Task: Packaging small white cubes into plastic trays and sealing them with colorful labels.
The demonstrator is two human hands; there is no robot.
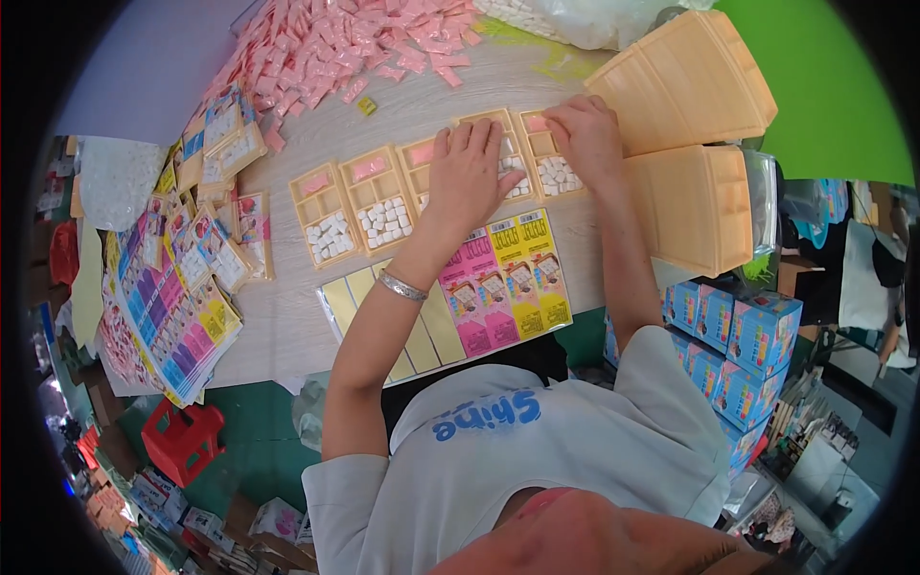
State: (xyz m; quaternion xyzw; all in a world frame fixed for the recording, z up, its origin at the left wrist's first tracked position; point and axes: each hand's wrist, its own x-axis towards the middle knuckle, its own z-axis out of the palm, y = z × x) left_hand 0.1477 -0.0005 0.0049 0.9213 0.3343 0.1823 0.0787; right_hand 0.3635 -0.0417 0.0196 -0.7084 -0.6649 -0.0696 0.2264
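Several beige divided trays [347, 228] stand in a row on the table, with small white pieces [388, 219] in their larger compartments and small pink packets [368, 169] in narrow upper ones. My left hand [471, 172] lies over the third and fourth trays, fingers stretched out and holding nothing; it hides part of both. At the upper end of the rightmost tray [533, 146], my right hand [586, 139] has its fingers pinched together at a pink packet [537, 124]. A printed sheet [422, 337] in yellow and pink lies below the row, partly under my left forearm.
Pink packets [335, 48] are heaped at the back. Stacked beige trays [680, 206] stand at the right. Filled trays [216, 254] and printed sheets [177, 326] pile up at the left. Blue boxes [752, 335] are below right, a red stool [182, 443] below left.
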